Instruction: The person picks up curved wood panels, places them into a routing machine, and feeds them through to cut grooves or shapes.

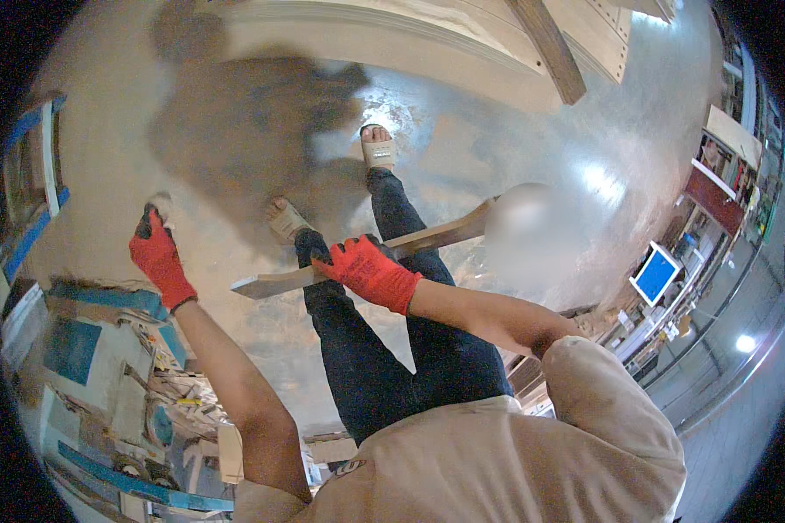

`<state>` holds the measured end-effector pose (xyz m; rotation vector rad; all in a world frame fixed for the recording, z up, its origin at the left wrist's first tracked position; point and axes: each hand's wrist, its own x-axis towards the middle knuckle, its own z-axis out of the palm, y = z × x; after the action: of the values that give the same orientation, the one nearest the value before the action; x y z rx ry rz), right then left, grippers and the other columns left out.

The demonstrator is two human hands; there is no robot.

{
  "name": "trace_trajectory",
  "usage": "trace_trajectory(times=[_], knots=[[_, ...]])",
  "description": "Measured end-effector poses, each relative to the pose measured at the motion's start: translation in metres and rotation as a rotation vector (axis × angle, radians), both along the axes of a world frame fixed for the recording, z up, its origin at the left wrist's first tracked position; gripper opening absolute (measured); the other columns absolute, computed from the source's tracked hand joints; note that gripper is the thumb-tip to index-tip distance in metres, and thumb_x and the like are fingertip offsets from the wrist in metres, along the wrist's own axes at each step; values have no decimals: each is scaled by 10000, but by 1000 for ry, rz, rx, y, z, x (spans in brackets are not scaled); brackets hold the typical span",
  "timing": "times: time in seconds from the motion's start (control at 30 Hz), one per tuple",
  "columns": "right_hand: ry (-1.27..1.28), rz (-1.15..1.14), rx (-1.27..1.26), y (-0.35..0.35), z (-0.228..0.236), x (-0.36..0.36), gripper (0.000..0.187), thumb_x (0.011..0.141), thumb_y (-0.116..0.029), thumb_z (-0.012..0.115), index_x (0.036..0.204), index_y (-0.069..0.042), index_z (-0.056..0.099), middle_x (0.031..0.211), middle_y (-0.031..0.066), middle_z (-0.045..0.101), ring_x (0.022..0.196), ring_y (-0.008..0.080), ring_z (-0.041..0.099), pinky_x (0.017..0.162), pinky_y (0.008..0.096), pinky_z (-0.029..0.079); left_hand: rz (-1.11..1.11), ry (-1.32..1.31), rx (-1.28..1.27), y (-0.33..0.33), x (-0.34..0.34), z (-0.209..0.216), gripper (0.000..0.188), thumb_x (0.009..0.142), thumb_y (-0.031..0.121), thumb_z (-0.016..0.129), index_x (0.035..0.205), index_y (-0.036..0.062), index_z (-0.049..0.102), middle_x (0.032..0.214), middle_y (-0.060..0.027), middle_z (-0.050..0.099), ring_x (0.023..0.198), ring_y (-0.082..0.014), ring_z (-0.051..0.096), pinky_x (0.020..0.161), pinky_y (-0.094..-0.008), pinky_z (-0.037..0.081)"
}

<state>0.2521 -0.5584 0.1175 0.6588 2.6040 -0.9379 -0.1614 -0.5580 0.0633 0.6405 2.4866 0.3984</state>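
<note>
A curved wooden slat [445,228] crosses in front of my legs, slanting up to the right. My right hand [371,272], in a red glove with dark fingertips, is closed around its middle. The slat's pale near end [275,284] sticks out left of that hand, while its far end meets a blurred patch. Out to the left, my left hand [160,264] wears the same kind of glove and is away from the slat. Its fingers are drawn together beside a small pale blur; what they hold, if anything, cannot be made out.
Long pale wooden panels [445,30] lie at the top, with a brown wooden bar [549,52] across them. A grey and blue machine [83,357] stands at lower left, below a blue-edged frame [48,166]. Cluttered benches and a blue screen [657,273] are at right.
</note>
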Motion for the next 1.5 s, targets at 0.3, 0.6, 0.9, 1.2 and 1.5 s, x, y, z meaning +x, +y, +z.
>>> trace_trajectory(times=[0.3, 0.6, 0.9, 1.2, 1.5], knots=[[34, 235, 112, -60, -39, -11, 385, 969, -231, 467, 1322, -90, 523, 1005, 160, 608, 934, 331, 618, 789, 506, 487, -781, -509, 465, 78, 263, 60, 626, 783, 329, 813, 1316, 97, 582, 1312, -175, 615, 1216, -344, 589, 1036, -406, 445], [-106, 739, 1248, -164, -58, 18, 418, 1019, -364, 477, 1337, -97, 530, 1383, 134, 535, 1287, 266, 490, 1144, 450, 325, -487, -946, 547, 111, 355, 124, 558, 731, 4, 752, 1272, 82, 643, 1099, -116, 697, 1036, -274, 671, 949, -349, 509], [-161, 926, 1495, -204, -87, 48, 407, 1011, -333, 425, 1320, -81, 507, 1292, 98, 556, 1196, 229, 523, 1082, 390, 391, -296, -823, 476, 97, 354, 136, 379, 707, -31, 820, 1062, 35, 702, 1013, -92, 700, 973, -178, 670, 888, -328, 539], [-39, 955, 1493, -187, -69, 38, 287, 965, -203, 512, 1205, -48, 545, 1125, 87, 609, 1100, 212, 577, 1010, 363, 449, -167, -781, 666, 84, 366, 122, 304, 662, -10, 841, 922, 38, 691, 893, -97, 675, 891, -248, 658, 846, -340, 517], [-45, 1914, 3330, -93, 1, 11, 512, 1042, -318, 457, 1522, -164, 372, 1563, 83, 390, 1436, 231, 361, 1188, 348, 301, -481, -978, 523, 94, 341, 118, 256, 791, -28, 692, 1043, 20, 702, 987, -110, 712, 936, -242, 684, 857, -366, 537]])
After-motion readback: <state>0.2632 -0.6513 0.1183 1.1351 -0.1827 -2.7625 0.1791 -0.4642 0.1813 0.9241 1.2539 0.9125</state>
